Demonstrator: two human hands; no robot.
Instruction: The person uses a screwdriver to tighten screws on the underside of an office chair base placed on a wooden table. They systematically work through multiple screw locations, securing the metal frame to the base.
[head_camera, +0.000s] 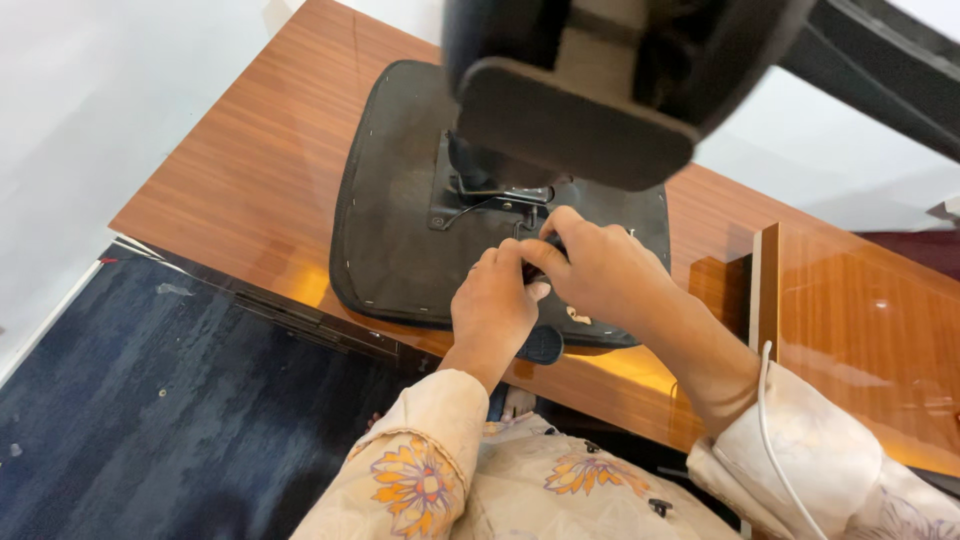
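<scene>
1. An upturned black chair seat (400, 220) lies underside up on the wooden table (250, 180), near the table's front edge, with its near rim hanging slightly over that edge.
2. A metal mounting plate (490, 205) already sits on the seat's underside, roughly at its middle, with a thin lever or wire running across it; so that part looks fitted, though whether it is fully fastened cannot be told.
3. A blurred dark chair part (580, 90), close to the camera, rises from the plate and hides the far half of the seat.
4. The left hand (492, 305) is curled, fingers bent inwards, just below the plate; it seems to pinch something small and dark, but what it is cannot be told.
5. The right hand (600, 270) is closed beside it, thumb touching the left fingers, over the seat's near right area.
6. Judging from this, work on the underside near the plate is in hand and not finished.
</scene>
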